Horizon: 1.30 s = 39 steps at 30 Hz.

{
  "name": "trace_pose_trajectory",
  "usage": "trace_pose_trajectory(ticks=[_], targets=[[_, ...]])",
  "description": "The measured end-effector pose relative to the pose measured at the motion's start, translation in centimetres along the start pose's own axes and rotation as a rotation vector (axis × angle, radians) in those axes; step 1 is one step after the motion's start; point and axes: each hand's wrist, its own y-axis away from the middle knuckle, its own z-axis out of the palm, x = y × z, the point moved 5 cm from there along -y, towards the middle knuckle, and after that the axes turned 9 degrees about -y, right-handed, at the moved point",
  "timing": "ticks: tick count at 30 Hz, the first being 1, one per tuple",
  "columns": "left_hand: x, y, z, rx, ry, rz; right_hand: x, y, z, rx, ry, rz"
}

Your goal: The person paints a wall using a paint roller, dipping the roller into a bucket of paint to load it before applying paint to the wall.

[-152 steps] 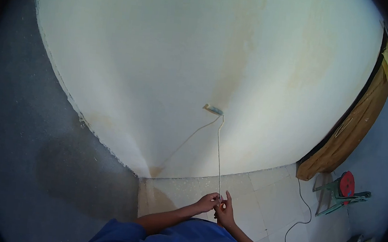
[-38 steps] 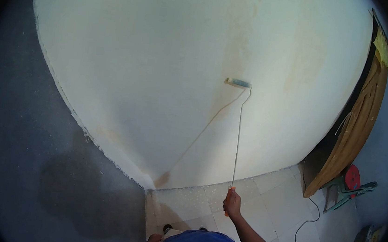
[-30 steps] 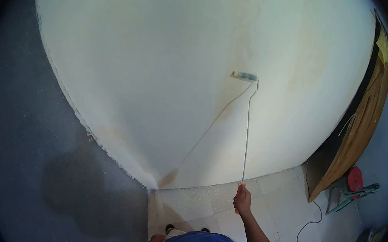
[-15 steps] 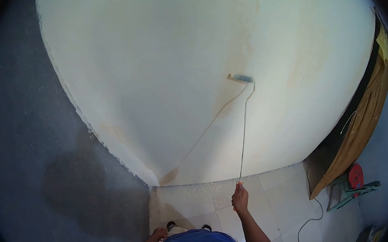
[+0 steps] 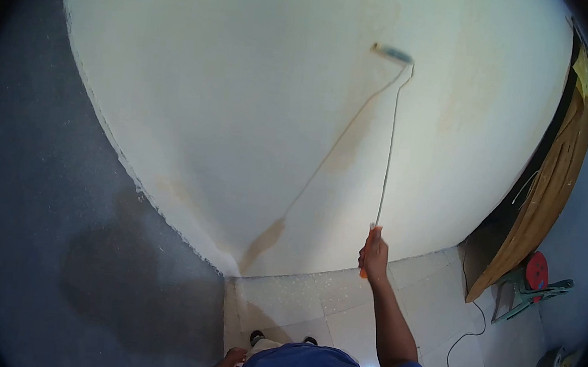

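My right hand [image 5: 373,253] is wrapped round the orange handle of a paint roller [image 5: 388,157]. The long thin metal rod runs up from the handle to the roller head [image 5: 393,53], which lies against the pale wall [image 5: 244,108], tilted slightly. A shadow of the rod and hand falls on the wall to the left. Low beside my body, my left hand [image 5: 236,355] has its fingers curled; a small pale patch shows by it, and what it holds, if anything, I cannot make out.
A dark grey wall [image 5: 122,273] meets the pale wall at the left. Brown wooden boards [image 5: 543,200] lean at the right. Near them stand a green stool [image 5: 531,298] with a red round thing [image 5: 537,271] and a black cable [image 5: 461,341] on the tiled floor [image 5: 358,324].
My right hand has moved up, carrying the paint roller higher and slightly right along the wall. More of the orange handle shows. My left hand has barely moved.
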Motion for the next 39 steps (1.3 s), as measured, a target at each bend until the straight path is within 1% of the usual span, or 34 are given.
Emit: trace_pose_trajectory(ticks=[1,3,4,6,7,9,10,12,13,15,17,18,20,22,24,28,30,33,34,36,37,38,39], targets=[[-0.1,-0.2,0.1,-0.001,-0.001,-0.001,-1.7,-0.5,0.0,0.0,0.011,-0.033],[1.1,0.2,0.4,0.019,-0.115,0.001,-4.5,-1.6,-0.3,-0.029,-0.016,-0.079],[2.1,1.3,0.8,0.018,-0.119,0.003,-5.2,-1.9,-0.5,-0.025,-0.017,-0.081],[3.8,3.9,1.1,0.079,-0.187,-0.043,-6.1,-2.3,-1.0,0.01,0.012,-0.062],[4.0,3.8,1.3,0.078,-0.188,-0.038,-5.9,-2.0,-1.2,0.032,0.031,-0.068],[4.1,2.9,1.4,0.113,-0.113,0.057,-3.1,-1.2,-1.5,0.036,0.081,-0.063],[3.8,2.6,1.4,0.112,-0.11,0.063,-1.4,-0.5,-1.8,0.041,0.13,-0.053],[3.9,2.3,1.5,0.084,-0.057,0.141,1.9,1.9,-2.0,0.028,0.165,0.037],[3.9,2.3,1.4,0.085,-0.057,0.143,4.3,2.7,-2.2,0.018,0.162,0.043],[3.6,2.3,1.4,0.056,-0.024,0.072,7.8,4.8,-2.8,0.009,0.154,0.077],[2.5,0.8,0.8,0.033,0.012,0.076,8.5,6.4,-2.9,0.009,0.126,0.146],[1.9,0.1,0.8,0.009,0.048,0.072,8.6,6.0,-3.1,0.01,0.126,0.141],[1.4,-0.8,1.0,0.033,0.046,0.046,8.3,5.3,-3.9,0.012,0.147,0.077],[0.6,-1.3,1.2,0.082,0.042,-0.015,6.1,4.5,-3.8,0.005,0.16,0.101],[0.2,-1.4,1.4,0.129,0.044,-0.079,3.7,3.5,-3.5,0.016,0.222,0.029],[2.3,0.9,1.3,0.077,0.02,-0.046,-2.3,0.3,-2.2,0.008,0.167,-0.055],[3.3,2.1,1.1,0.045,0.005,-0.026,-5.9,-0.9,-0.9,-0.005,0.116,-0.042],[3.2,-0.6,0.5,0.017,0.019,-0.022,-9.3,-2.5,-0.2,-0.024,0.084,-0.104],[2.6,-0.9,0.1,0.018,0.019,-0.022,-9.2,-2.5,-0.2,-0.025,0.083,-0.104],[3.1,-0.6,0.4,-0.178,0.208,0.124,-8.7,-2.3,0.0,-0.032,0.084,-0.1],[3.1,-0.7,0.7,-0.176,0.209,0.125,-7.4,-1.9,-0.1,-0.016,0.086,-0.072],[3.4,0.0,1.1,-0.067,0.144,0.077,-5.3,-1.8,-0.6,-0.008,0.118,-0.083],[3.5,0.5,1.1,0.041,0.077,0.029,-3.1,-1.3,-0.9,-0.004,0.125,-0.049]])
